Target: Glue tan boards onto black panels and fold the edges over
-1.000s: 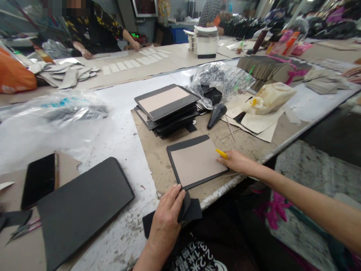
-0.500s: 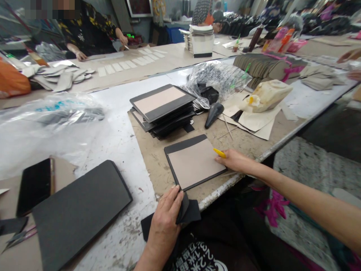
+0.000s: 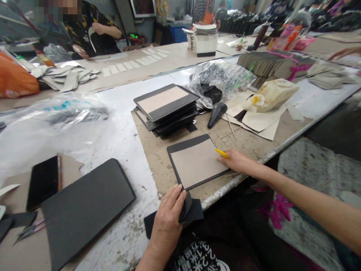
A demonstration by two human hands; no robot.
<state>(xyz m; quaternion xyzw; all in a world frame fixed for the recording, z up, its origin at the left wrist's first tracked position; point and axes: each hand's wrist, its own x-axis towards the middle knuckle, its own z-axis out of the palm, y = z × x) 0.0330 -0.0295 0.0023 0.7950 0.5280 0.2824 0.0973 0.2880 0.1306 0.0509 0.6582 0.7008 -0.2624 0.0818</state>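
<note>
A beige panel with black edges (image 3: pixel 194 162) lies flat on the table in front of me. My right hand (image 3: pixel 237 161) is closed on a slim yellow tool (image 3: pixel 221 153), resting at the panel's right edge; only the tool's pointed end shows. At the lower left corner of the panel, my left hand (image 3: pixel 168 216) closes over a black folded piece (image 3: pixel 186 207) at the table edge, its fingertips touching the corner. A stack of similar panels (image 3: pixel 167 103) stands just behind. To the left lies a large dark grey sheet (image 3: pixel 90 210).
A phone (image 3: pixel 43 182) and scissors (image 3: pixel 29 230) lie at the left. Behind the panel are a black cone-shaped object (image 3: pixel 217 114), thin sticks (image 3: pixel 231 127), and a yellowed container (image 3: pixel 278 96) on paper pieces. Across the table, a co-worker's hand (image 3: pixel 100 28) holds a pale strip.
My view has shifted slightly, so the scene sits further right. Both my hands keep nearly the same places on the panel. The co-worker across the table has raised a pale strip.
</note>
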